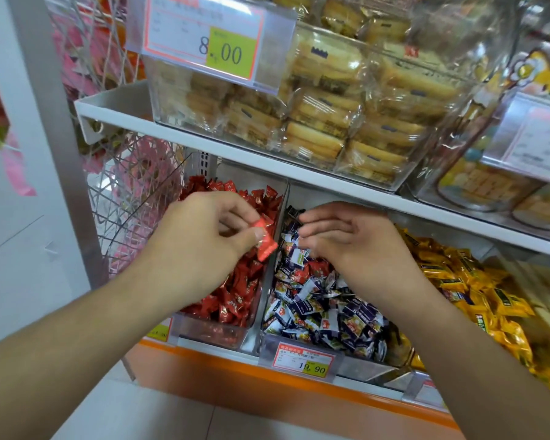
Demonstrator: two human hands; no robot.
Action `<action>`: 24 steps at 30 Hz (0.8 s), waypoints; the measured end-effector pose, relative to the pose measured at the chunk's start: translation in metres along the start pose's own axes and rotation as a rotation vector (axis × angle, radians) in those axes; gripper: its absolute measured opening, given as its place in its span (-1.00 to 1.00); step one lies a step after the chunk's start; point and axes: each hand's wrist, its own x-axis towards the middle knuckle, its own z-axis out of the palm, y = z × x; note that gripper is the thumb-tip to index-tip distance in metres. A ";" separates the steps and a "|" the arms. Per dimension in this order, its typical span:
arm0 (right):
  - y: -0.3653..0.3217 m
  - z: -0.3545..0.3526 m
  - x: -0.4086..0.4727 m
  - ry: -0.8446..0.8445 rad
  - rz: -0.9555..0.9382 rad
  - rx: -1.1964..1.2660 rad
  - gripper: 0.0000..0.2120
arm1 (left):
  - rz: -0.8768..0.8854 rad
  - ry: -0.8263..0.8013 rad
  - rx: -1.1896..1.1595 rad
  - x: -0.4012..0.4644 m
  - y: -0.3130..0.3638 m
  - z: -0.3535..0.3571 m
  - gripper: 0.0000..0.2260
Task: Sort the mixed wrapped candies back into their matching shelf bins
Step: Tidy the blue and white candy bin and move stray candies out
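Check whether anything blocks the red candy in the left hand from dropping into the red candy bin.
Nothing visible does. The left hand pinches the red candy over the right edge of the red candy bin, beside the divider. The bin is open-topped below it. The right hand is over the neighbouring blue-and-white bin.

A single wide-angle view looks from the person's head forward and down at a shop shelf [267, 160], close enough that both forearms reach in from the bottom corners and the hands [204, 230] meet near mid-frame. It faces the shelving slightly from the left, with the upper shelf's price tag [204, 42] looming at the top. The lower bins [261, 312] fill the centre, and straight edges bow near the borders.
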 end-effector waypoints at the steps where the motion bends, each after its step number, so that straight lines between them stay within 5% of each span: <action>1: 0.010 -0.005 0.004 0.052 0.003 -0.113 -0.80 | -0.020 0.032 0.089 0.001 -0.004 -0.003 -0.92; 5: 0.044 -0.015 0.009 0.074 0.015 -0.560 -0.83 | 0.019 -0.051 0.384 -0.002 -0.009 -0.004 -0.69; 11: 0.054 -0.005 0.017 -0.098 0.059 -0.862 -0.71 | 0.230 -0.298 0.369 -0.012 0.004 0.016 -0.55; 20: 0.061 -0.009 0.019 0.049 -0.042 -0.779 -0.76 | 0.214 -0.283 0.326 -0.009 -0.002 0.017 -0.63; 24: 0.040 -0.014 0.012 0.188 -0.089 -0.545 -0.83 | 0.146 -0.223 0.263 -0.008 0.002 0.017 -0.69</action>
